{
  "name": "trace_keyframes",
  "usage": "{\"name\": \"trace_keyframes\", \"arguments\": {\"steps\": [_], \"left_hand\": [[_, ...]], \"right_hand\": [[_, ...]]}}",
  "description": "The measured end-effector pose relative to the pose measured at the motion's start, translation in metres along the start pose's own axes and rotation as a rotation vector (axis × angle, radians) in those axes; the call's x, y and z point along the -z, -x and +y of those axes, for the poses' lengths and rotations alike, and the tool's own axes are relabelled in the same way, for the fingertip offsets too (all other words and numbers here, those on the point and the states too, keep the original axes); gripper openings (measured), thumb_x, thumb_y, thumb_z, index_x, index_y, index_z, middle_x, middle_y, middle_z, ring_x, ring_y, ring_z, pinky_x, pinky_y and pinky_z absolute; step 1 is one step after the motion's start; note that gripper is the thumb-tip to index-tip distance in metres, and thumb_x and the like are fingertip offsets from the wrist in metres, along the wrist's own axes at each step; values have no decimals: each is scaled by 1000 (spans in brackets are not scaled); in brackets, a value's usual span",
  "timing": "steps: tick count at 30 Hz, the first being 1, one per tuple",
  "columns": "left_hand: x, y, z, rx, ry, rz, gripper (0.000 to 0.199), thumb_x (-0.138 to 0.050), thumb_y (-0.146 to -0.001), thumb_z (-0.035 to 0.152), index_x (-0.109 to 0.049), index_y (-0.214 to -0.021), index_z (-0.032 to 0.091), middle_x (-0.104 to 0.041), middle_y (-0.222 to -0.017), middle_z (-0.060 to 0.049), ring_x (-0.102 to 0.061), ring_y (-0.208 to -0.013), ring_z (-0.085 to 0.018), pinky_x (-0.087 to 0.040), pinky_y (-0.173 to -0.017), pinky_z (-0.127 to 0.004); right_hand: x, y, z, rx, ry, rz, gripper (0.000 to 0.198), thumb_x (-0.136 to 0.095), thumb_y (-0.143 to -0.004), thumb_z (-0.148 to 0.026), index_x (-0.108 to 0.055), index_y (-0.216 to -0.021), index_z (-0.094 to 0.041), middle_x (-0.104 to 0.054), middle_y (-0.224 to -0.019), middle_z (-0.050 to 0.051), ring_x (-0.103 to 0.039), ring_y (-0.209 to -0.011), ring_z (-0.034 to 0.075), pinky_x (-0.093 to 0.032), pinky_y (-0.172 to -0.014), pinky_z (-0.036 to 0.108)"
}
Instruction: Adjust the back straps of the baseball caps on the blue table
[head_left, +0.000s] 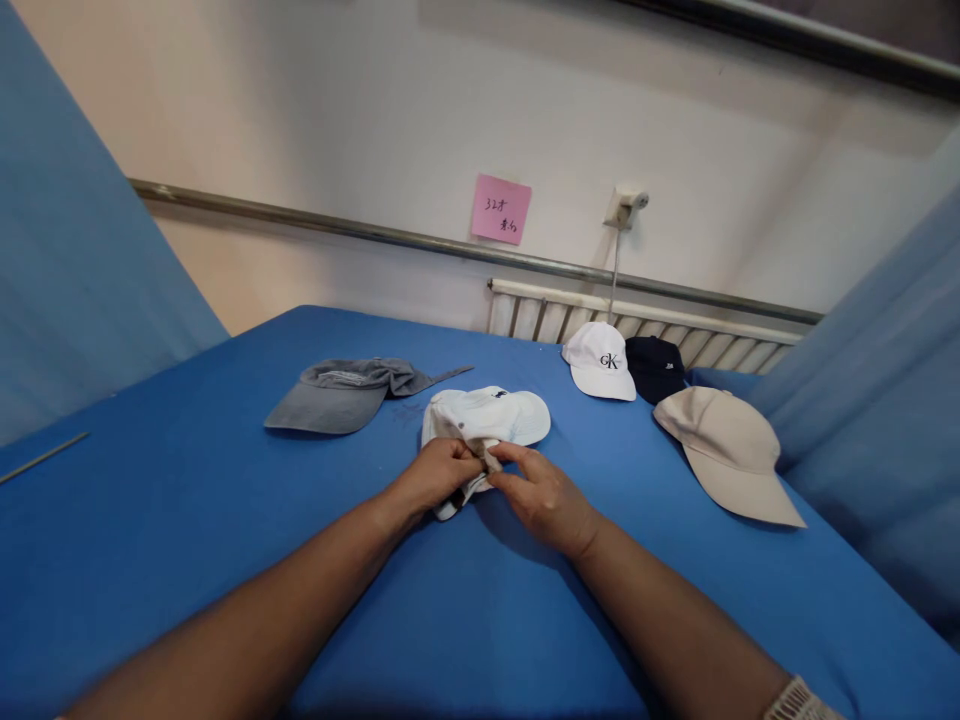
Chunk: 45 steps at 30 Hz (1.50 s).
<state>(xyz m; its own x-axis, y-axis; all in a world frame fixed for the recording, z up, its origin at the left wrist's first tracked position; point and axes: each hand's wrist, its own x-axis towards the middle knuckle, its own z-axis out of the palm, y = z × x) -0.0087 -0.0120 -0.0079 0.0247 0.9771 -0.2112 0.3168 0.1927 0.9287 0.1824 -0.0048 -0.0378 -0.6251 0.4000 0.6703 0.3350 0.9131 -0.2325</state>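
A white baseball cap (480, 412) with a small dark emblem lies in front of me, its brim pointing right and its near side bunched up. My left hand (444, 470) is closed on the cap's near edge, fingertips partly tucked into the folded cloth. From the right, my right hand (541, 492) pinches a fold of the same cap between thumb and fingers. The exact part under the fingertips is hard to make out. Just left of it rests a grey cap (337, 392), tilted on its side, its strap stretched out to the right.
At the back right stand a white cap (598, 358) with black letters, a dark navy cap (655, 368) and a beige cap (729, 445). A thin stick (43, 458) lies at the left on the blue table (187, 560). Blue curtains (82, 220) hang at both sides; a radiator (536, 312) is behind.
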Motion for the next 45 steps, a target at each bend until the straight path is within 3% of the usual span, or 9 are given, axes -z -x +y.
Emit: {"name": "trace_keyframes", "arguments": {"steps": [5, 13, 17, 22, 28, 31, 38, 45], "left_hand": [[3, 1, -3, -178, -16, 130, 33, -67, -68, 48, -54, -67, 18, -54, -54, 3, -46, -47, -11, -34, -45, -23], [13, 17, 13, -300, -161, -27, 33, -58, -81, 48, -67, -82, 16, -59, -65, 1, -49, -56, -12, -38, -53, -23], [16, 22, 17, -294, -216, -134, 30, -61, -80, 44, -69, -92, 17, -63, -70, 0, -52, -57, -13, -39, -53, -24], [21, 20, 15, -309, -240, -238, 32, -57, -84, 45, -72, -87, 17, -58, -61, 1, -49, -54, -13, -36, -52, -24], [19, 14, 11, -443, -319, -169, 32, -52, -89, 42, -73, -100, 21, -72, -89, -3, -61, -80, -19, -44, -75, -27], [17, 15, 12, -468, -330, -126, 32, -50, -91, 42, -69, -104, 20, -71, -94, -3, -61, -86, -20, -44, -79, -29], [14, 16, 11, -484, -388, -199, 28, -50, -92, 42, -64, -103, 21, -68, -99, -3, -60, -90, -21, -42, -81, -28], [12, 7, 7, -408, -248, -193, 30, -50, -89, 44, -63, -96, 19, -64, -88, -3, -56, -84, -20, -43, -76, -28]], "right_hand": [[1, 1, 5, 3, -24, 48, 28, -51, -93, -10, -68, -114, -17, -57, -133, 15, -57, -120, 26, -51, -100, 41], [5, -1, 8, -2, -34, 102, 24, -52, -92, -9, -68, -110, -15, -57, -129, 18, -59, -117, 25, -53, -98, 41], [8, -3, 4, -42, -53, 73, 24, -50, -94, -13, -68, -109, -17, -58, -129, 16, -60, -116, 24, -53, -98, 41], [9, -5, 3, -43, -48, 79, 25, -50, -95, -13, -68, -110, -18, -61, -127, 15, -61, -114, 24, -54, -96, 40], [9, -7, 5, -18, 42, 69, 21, -47, -97, -15, -66, -104, -18, -67, -118, 12, -63, -106, 22, -53, -89, 38], [7, -6, 6, -132, -36, 23, 19, -46, -98, -18, -64, -104, -19, -70, -102, 9, -66, -93, 20, -52, -81, 33], [3, -4, 11, -481, -303, 4, 13, -55, -92, -26, -66, -97, -20, -69, -80, 1, -61, -69, 14, -46, -66, 25], [-2, -4, 16, -556, -526, 59, 15, -60, -88, -31, -68, -95, -20, -65, -73, -2, -55, -61, 12, -43, -58, 23]]}}
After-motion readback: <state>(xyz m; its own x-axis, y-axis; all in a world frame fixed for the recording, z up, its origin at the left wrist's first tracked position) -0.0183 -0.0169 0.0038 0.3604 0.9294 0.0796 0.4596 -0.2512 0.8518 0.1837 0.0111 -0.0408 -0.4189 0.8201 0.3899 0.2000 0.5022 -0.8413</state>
